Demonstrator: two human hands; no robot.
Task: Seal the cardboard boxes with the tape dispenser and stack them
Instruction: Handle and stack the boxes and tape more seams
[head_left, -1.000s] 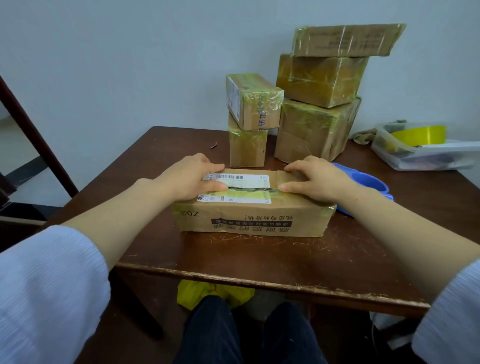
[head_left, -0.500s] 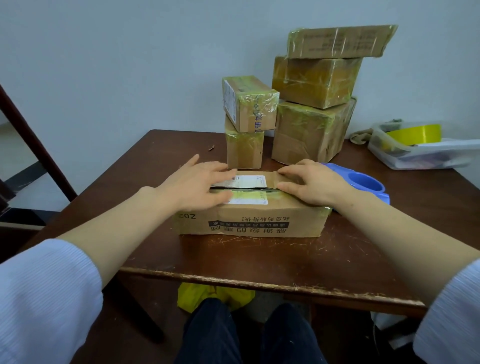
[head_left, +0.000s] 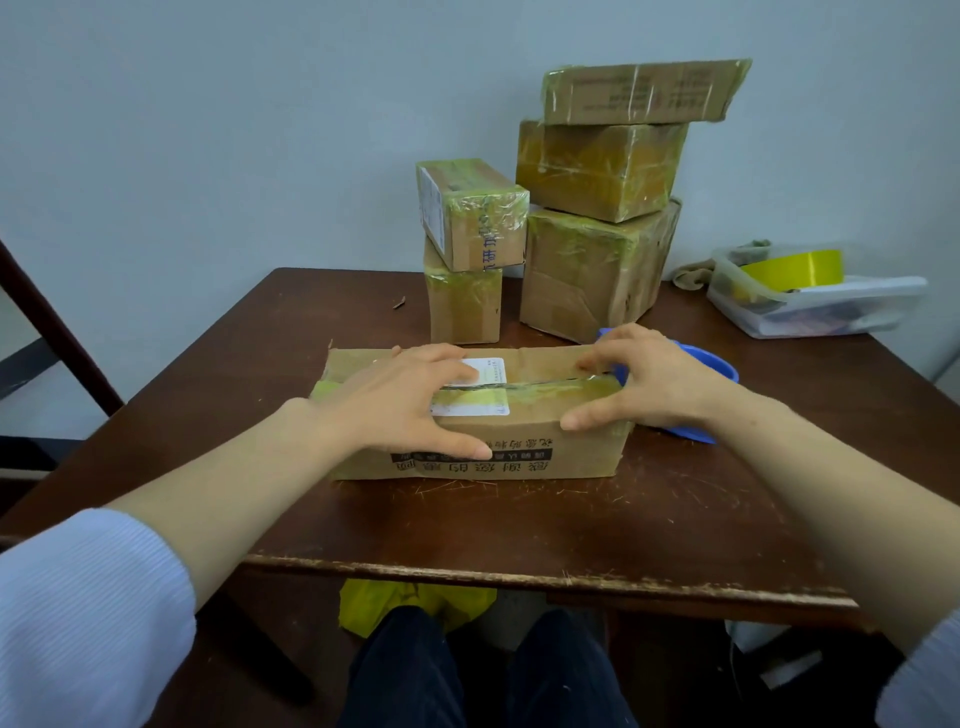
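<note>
A long cardboard box (head_left: 571, 460) lies across the dark wooden table (head_left: 675, 525), with a white label and yellowish tape along its top seam. My left hand (head_left: 395, 400) lies spread over the box's top left half, fingers straight and thumb down on the front face. My right hand (head_left: 654, 379) is at the right end, with arched fingertips on the top seam and the thumb on the front edge. A blue tape dispenser (head_left: 714, 364) sits behind my right hand, mostly hidden.
Taped boxes stand at the back: a small stack of two (head_left: 467, 218) and a taller stack of three (head_left: 592, 265). At the right is a clear plastic container (head_left: 831, 317) holding a yellow tape roll (head_left: 795, 267). A dark wooden rail (head_left: 52, 322) slants at the left.
Both hands have slid toward the box's near edge, thumbs now on its front face. My right hand's fingers have arched up from lying flat. The view has shifted a little.
</note>
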